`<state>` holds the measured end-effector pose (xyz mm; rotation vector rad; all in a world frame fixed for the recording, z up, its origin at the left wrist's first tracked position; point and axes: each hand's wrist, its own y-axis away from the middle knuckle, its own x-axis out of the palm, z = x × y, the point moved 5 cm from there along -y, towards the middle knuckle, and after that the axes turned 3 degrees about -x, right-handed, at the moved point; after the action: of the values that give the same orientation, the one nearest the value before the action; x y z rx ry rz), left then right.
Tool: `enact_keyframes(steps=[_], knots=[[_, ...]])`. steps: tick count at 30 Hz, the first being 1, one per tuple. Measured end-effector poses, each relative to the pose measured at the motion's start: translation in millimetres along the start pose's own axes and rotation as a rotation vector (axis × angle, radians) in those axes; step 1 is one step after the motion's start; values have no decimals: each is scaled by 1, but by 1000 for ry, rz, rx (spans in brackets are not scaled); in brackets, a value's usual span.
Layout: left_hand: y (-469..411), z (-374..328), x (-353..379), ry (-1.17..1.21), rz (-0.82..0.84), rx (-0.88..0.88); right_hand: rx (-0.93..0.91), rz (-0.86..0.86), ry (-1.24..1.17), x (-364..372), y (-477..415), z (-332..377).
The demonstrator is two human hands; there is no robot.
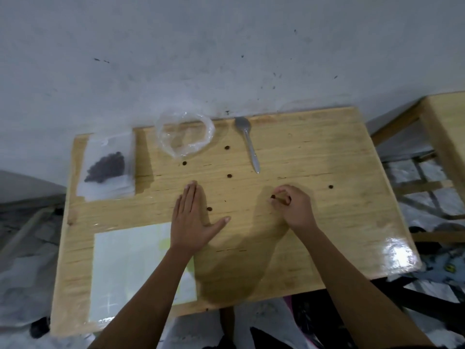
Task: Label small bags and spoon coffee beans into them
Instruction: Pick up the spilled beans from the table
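A small clear bag (107,167) with a dark heap of coffee beans lies on a stack of bags at the table's far left. An open, crumpled clear bag (185,136) lies at the far middle. To its right rests a grey plastic spoon (247,142), bowl toward the wall. Several loose beans lie scattered on the wood, one (229,176) near the middle. My left hand (192,220) lies flat on the table, fingers together, thumb out. My right hand (293,206) pinches a single bean (273,196) at its fingertips.
A white label sheet (125,270) lies at the table's near left, partly under my left forearm. The wooden table (339,222) stands against a grey wall. A second wooden table (442,127) stands to the right. Clutter covers the floor around.
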<state>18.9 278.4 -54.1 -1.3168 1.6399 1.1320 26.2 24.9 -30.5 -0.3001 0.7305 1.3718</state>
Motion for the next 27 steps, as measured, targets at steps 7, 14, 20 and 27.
enact_keyframes(steps=[7, 14, 20, 27], knots=[[1, -2, 0, 1, -13, -14, 25, 108, 43, 4, -10, -4], [0, -5, 0, -1, -19, -26, 322, 133, -629, -4, -6, -4], [1, -5, 2, -25, -29, -29, 531, 26, -1337, -17, -2, -23], [2, -4, 3, -25, -45, -35, 444, -349, -700, -80, -10, -57]])
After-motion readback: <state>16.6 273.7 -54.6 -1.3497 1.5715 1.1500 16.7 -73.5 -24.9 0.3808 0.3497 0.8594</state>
